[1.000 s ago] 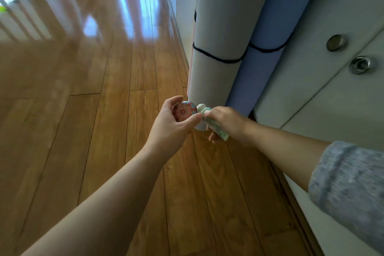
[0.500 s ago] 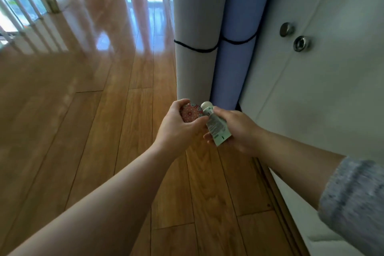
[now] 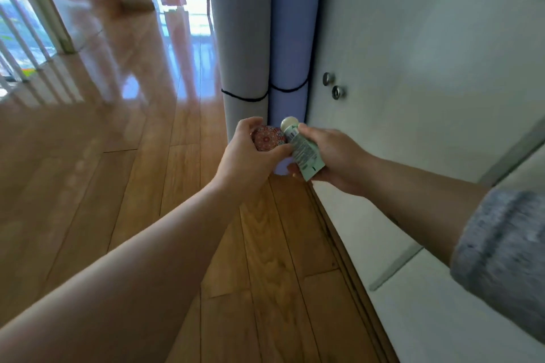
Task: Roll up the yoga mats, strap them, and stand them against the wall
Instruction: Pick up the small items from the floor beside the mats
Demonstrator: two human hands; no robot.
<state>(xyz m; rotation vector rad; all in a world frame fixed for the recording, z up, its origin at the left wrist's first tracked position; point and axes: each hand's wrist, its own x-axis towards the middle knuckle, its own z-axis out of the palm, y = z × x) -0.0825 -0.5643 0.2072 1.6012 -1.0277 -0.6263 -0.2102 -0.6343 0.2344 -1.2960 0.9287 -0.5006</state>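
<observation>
Grey mat (image 3: pixel 241 38) just beyond left hand (image 3: pixel 247 158)

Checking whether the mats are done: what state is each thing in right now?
Grey mat: rolled, strapped, standing upright.
Blue mat: rolled, strapped, upright beside the grey one.
Tin: gripped by left hand.
Tube: capped, held by right hand.
Cupboard doors: shut.

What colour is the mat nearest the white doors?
The mat is lavender blue, best seen in the head view.
</observation>
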